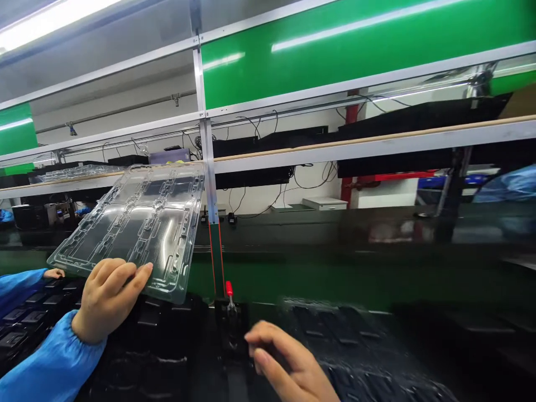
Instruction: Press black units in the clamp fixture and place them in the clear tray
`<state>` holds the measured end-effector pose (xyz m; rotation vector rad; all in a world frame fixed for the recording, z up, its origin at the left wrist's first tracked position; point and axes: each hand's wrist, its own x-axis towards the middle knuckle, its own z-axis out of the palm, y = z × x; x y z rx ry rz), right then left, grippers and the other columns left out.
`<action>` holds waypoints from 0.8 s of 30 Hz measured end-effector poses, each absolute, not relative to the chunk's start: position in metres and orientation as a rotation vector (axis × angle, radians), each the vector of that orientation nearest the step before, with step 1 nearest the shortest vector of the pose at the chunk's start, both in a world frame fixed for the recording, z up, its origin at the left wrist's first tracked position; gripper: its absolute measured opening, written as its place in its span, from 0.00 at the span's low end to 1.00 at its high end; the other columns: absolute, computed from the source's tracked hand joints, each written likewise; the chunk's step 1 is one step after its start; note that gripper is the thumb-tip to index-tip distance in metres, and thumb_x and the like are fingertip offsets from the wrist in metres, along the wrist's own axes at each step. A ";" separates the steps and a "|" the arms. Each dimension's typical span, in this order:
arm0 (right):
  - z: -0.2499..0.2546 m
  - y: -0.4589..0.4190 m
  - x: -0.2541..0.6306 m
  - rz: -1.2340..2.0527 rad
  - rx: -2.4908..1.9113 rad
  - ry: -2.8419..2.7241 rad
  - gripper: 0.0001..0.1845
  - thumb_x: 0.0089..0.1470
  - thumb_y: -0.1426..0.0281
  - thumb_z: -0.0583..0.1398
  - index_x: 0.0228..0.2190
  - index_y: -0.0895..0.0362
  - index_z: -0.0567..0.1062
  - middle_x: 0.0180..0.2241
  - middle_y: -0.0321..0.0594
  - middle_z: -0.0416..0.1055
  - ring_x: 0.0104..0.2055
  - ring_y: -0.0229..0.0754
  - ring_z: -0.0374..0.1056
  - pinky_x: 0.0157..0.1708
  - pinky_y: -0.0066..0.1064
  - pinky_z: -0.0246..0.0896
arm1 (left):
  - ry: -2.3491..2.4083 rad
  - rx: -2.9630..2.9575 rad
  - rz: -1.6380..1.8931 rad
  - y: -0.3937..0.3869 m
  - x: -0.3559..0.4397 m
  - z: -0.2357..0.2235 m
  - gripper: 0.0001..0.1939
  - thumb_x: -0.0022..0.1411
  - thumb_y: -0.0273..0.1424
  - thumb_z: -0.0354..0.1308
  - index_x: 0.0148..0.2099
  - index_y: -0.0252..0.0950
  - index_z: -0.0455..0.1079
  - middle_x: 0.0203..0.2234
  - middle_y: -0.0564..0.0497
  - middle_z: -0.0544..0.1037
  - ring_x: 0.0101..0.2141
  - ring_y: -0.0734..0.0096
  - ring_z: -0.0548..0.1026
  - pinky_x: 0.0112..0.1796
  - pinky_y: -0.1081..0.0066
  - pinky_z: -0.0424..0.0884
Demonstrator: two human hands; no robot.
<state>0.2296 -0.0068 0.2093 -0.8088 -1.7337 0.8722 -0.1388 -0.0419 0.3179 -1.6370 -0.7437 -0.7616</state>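
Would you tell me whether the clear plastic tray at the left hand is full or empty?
Empty: the clear plastic tray held in the left hand shows only bare, see-through compartments.

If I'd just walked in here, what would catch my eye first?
Probably the large clear plastic molded tray, tilted up in the left hand. Next, the glossy green panel at upper right, streaked with reflected light. Lower down, a small red-tipped metal clamp or lever stands out against black, near the right hand.

At the upper left, a bright tube light (58, 22) is seen; green panels (355, 50) are held by a metal frame (205, 139) before a white wall (310, 184).
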 end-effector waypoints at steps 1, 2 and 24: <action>0.217 -0.003 0.224 0.945 -0.765 -1.708 0.23 0.61 0.44 0.64 0.41 0.49 0.84 0.40 0.47 0.79 0.42 0.53 0.75 0.49 0.48 0.75 | -0.730 -1.652 -0.754 -0.047 -0.134 0.317 0.18 0.67 0.19 0.64 0.55 0.39 0.79 0.34 0.50 0.77 0.36 0.63 0.76 0.41 0.60 0.75; 0.225 0.000 0.217 1.031 -0.705 -1.674 0.25 0.61 0.43 0.65 0.43 0.50 0.83 0.40 0.46 0.78 0.39 0.50 0.74 0.46 0.46 0.75 | -0.715 -1.665 -0.746 -0.052 -0.129 0.317 0.17 0.67 0.19 0.64 0.55 0.38 0.79 0.33 0.50 0.77 0.36 0.63 0.76 0.41 0.60 0.75; 0.229 -0.055 0.340 1.122 -0.733 -1.064 0.23 0.49 0.61 0.74 0.43 0.52 0.73 0.35 0.41 0.83 0.32 0.46 0.79 0.31 0.35 0.72 | -0.822 -2.122 -1.484 -0.015 -0.038 0.313 0.19 0.66 0.37 0.67 0.58 0.47 0.76 0.53 0.43 0.78 0.54 0.47 0.77 0.59 0.40 0.72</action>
